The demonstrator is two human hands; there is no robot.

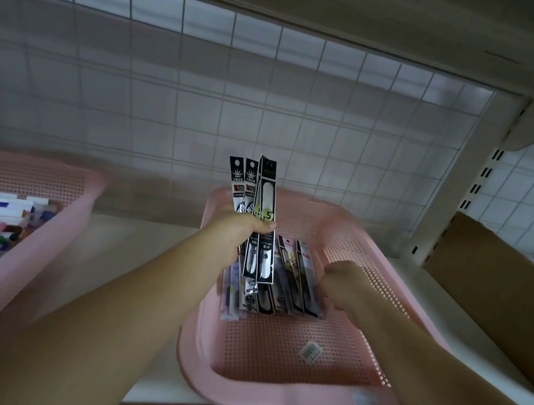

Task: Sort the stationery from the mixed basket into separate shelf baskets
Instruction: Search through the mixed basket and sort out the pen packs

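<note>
Your left hand [237, 232] clasps splayed packets [266, 195]; right hand [342, 283] curls on the stack [296, 276] in the basket [264, 399], hold unclear; splayed packets may slip.

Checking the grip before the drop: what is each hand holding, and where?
The left hand grips upright packets around their middle. The right hand lies curled against flat packets in the pink basket; grip unclear.

Bare left forearm [128, 285], bare right forearm [417, 349], both uncovered to the lower edge, bare left hand [237, 232], bare right hand [343, 283]
</note>
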